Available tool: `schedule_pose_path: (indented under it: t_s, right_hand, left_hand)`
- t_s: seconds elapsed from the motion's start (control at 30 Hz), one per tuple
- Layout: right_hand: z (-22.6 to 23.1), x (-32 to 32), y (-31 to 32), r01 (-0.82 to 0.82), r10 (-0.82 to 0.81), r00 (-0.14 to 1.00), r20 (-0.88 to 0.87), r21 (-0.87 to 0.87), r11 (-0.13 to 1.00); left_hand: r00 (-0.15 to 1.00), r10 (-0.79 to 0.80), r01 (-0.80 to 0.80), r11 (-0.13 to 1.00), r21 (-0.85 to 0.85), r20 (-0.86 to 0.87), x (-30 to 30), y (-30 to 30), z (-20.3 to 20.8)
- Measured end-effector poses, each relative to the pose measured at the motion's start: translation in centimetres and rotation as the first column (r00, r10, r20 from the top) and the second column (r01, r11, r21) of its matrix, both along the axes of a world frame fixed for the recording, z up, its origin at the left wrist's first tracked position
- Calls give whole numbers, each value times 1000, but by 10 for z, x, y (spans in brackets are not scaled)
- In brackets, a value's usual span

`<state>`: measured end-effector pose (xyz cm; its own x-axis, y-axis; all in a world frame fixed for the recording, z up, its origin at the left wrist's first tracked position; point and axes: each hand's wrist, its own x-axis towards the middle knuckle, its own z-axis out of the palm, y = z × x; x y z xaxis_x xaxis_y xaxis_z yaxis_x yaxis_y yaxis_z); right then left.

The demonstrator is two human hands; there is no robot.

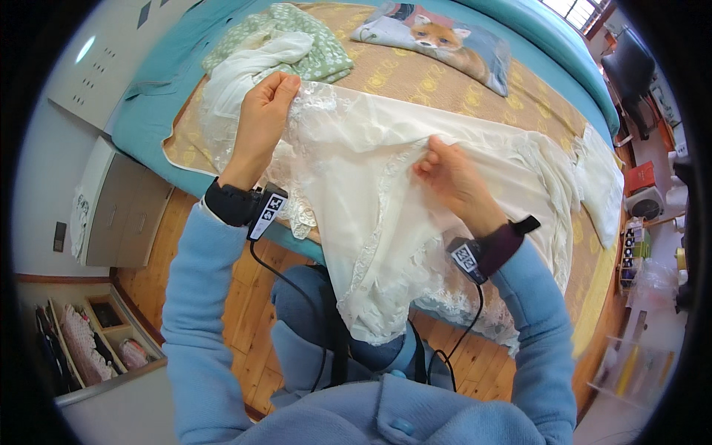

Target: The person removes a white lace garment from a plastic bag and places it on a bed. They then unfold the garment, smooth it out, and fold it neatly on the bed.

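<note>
A white lace-trimmed garment (341, 200) is stretched across the bed, its lower part hanging over the near edge in front of my legs. My left hand (261, 122) is closed in a pinch on its upper left lace corner and holds that corner raised. Farther right, my right hand (454, 178) has its fingers curled together over the middle of the cloth, pinching a fold there. That hand is slightly blurred. Lace bands run down the garment's middle and along its lower hem. Which part of the garment each edge belongs to, I cannot tell.
The bed carries a tan patterned cover (552, 111). At its far left lies a green-and-white cloth (326, 55) bunched with white fabric; a fox-print pillow (445, 48) lies at the back. Folded white cloth (602, 182) sits at the right. An open drawer (111, 334) stands lower left.
</note>
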<state>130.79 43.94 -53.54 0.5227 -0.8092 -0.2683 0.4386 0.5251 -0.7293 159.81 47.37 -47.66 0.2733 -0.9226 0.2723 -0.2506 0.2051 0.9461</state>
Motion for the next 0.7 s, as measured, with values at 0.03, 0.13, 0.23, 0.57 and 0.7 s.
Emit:
schedule_pose_path:
  t_s: [0.03,0.13,0.23,0.57,0.7]
  right_hand:
    - [5,-6,3,27,-25,999,23,-77,997]
    - [19,-41,22,103,-106,994,3,-266,958]
    - [23,-69,37,236,-264,961,-82,-253,938]
    - [-5,-69,90,19,-36,984,-176,-98,995]
    - [2,-64,85,64,-68,997,-40,-87,994]
  left_hand:
    - [1000,20,-20,1000,-1,17,4,-1,0]
    - [988,151,-153,984,-90,-21,17,-8,-10]
    - [980,191,-195,977,87,50,25,-9,-27]
    - [714,30,177,959,-223,699,-42,17,-26]
    - [746,-365,494,864,-95,557,-87,23,-23]
